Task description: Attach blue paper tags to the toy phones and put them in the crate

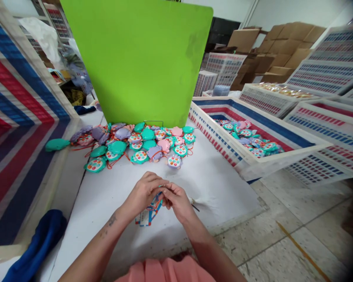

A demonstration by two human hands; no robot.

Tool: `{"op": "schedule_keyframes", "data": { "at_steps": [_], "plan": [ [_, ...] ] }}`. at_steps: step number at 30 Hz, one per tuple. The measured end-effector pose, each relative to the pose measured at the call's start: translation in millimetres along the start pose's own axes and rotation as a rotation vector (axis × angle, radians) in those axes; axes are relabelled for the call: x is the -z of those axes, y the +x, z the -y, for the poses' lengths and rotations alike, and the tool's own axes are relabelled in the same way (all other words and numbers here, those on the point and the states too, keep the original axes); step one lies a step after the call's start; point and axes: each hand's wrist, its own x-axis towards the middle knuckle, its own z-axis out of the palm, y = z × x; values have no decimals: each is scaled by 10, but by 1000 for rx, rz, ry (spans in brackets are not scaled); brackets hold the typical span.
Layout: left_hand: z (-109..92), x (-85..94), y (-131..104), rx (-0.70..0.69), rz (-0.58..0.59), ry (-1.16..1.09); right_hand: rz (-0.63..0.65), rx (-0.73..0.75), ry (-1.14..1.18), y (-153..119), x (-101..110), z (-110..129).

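My left hand (148, 190) and my right hand (175, 197) meet above the white table (223, 199), fingertips pinched together. Between them is something small and partly teal, mostly hidden by the fingers. Under my left hand lie blue, white and red printed cards (145, 217) with orange cords. Just right of my right hand, a thin dark-tipped tool (195, 206) rests on the table beside white bristles or threads. Beyond the hands spreads a pile of teal, purple and pink animal-shaped toys (117, 147) with coloured buttons and red cords.
A green board (144, 62) stands upright behind the toys. At the right, a white crate (241, 164) holds more toys. A striped lined crate (23, 164) and blue cloth (37, 243) are at the left. Stacked crates and cardboard boxes (285, 45) stand behind.
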Motion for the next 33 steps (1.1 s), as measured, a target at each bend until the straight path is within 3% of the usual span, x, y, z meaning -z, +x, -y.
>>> {"op": "schedule_keyframes", "data": {
  "at_steps": [5,10,13,15,18,22,25,28,33],
  "plan": [
    [-129,11,-125,-114,147,157,-70,-46,72,48,65,-7],
    [-277,-143,-170,-234,186,286,-96,-60,114,42,17,11],
    [-311,-208,-168,-215,198,298,-108,-79,89,28,4,14],
    [-293,-223,-179,-164,171,195,-109,-63,39,23,24,5],
    [-217,-222,-214,-32,49,-171,-122,71,-192,16,71,-8],
    [-84,-241,-278,360,-154,-632,-221,425,-627,-16,93,2],
    [-5,-284,-324,597,-283,-780,-187,534,-684,-48,62,16],
    [29,-306,-355,662,-379,-859,-122,528,-680,-73,15,25],
    [15,-279,-385,661,-412,-778,-77,620,-804,-104,-55,59]
  ]
}}
